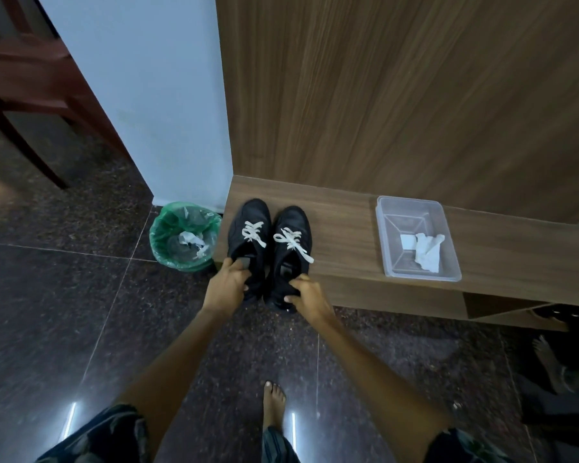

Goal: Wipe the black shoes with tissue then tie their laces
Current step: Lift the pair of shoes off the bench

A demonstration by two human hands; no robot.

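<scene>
Two black shoes stand side by side on the left end of a low wooden bench, toes pointing to the wall. The left shoe and the right shoe both have white laces tied in bows. My left hand grips the heel of the left shoe. My right hand grips the heel of the right shoe, which overhangs the bench's front edge. A clear plastic tray further right on the bench holds white tissue.
A small bin with a green liner and crumpled tissue inside sits on the dark tiled floor left of the bench. A white wall and a wood panel rise behind. My bare foot is on the floor below.
</scene>
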